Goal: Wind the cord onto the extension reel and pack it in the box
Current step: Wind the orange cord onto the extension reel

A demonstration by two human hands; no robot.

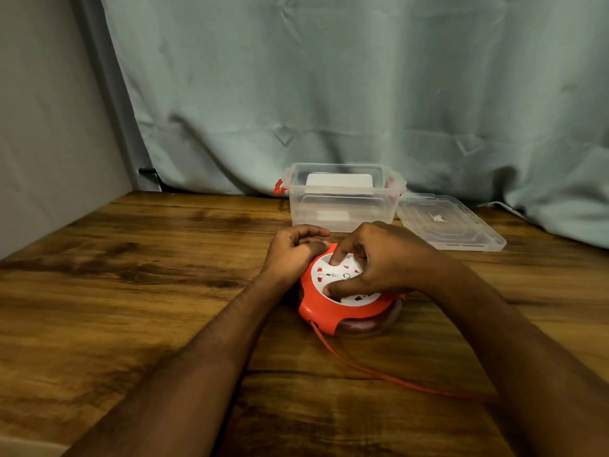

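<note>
Tabletop (138,291) of dark wood carries a clear plastic box (342,206), open, with its lid (451,224) lying beside it, and nearer the person the orange extension reel (342,298). The left hand (293,250) curls its fingers against the reel's rim while the right hand (379,262) presses fingers (336,258) onto the white socket face. Much orange cord (395,380) lies unwound, trailing off right; it could snag or bunch unevenly if the reel slips while turning.

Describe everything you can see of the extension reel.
The extension reel is a round orange plastic housing with a white socket face on top and a clear lower drum showing dark wound cord. It lies flat on the wooden table, before the clear box. The left hand grips its far-left rim; the right hand presses fingers on the face. The orange cord trails out.
</note>
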